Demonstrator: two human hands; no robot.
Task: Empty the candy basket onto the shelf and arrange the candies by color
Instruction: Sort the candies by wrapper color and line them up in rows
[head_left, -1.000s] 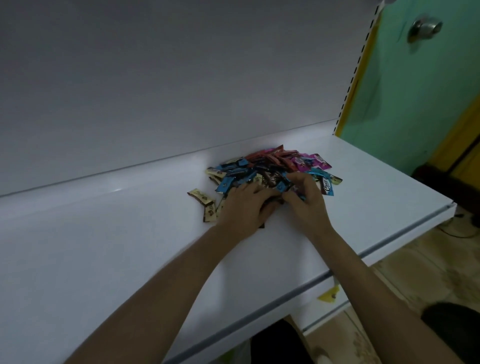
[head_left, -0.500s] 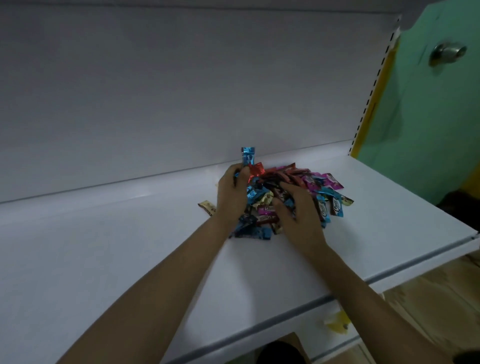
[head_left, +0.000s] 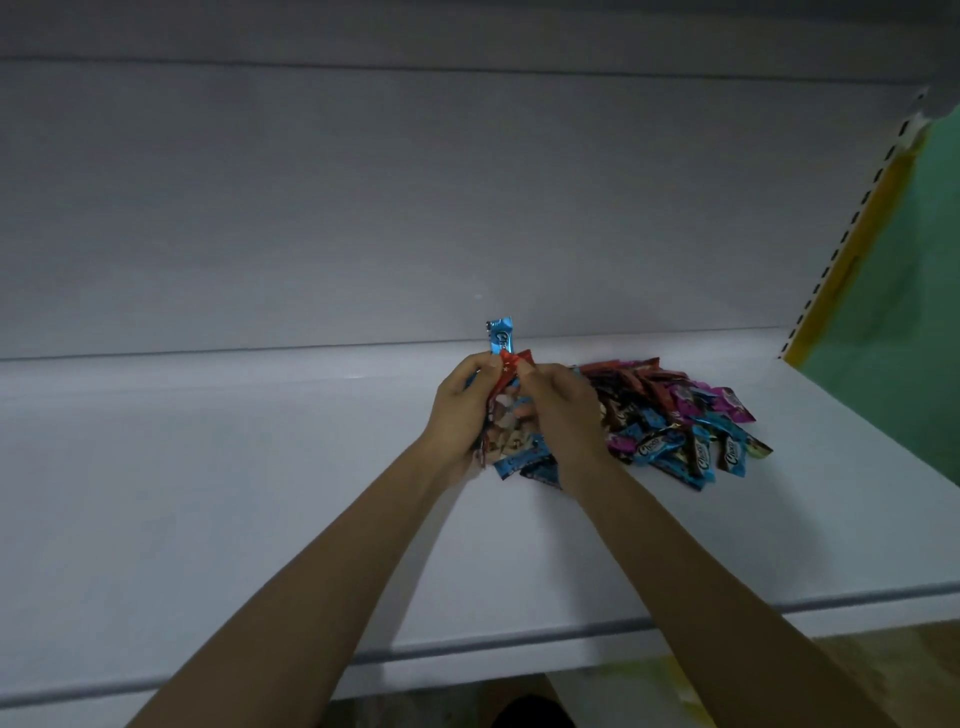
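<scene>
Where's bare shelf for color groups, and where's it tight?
Free: shelf left of the left hand, up to the back panel; strip between candy pile and front edge. Tight: right of the right hand, at the pile; both hands hold a candy bunch.

A plain white back wall (head_left: 363, 208) fills most of the view. At its right edge stands a thin white post (head_left: 860, 210) with a row of small dark slots. Just beside the post runs a yellow strip (head_left: 854, 260), then a green wall (head_left: 924, 312). Low on the right, some tan floor (head_left: 893, 654) shows.
</scene>
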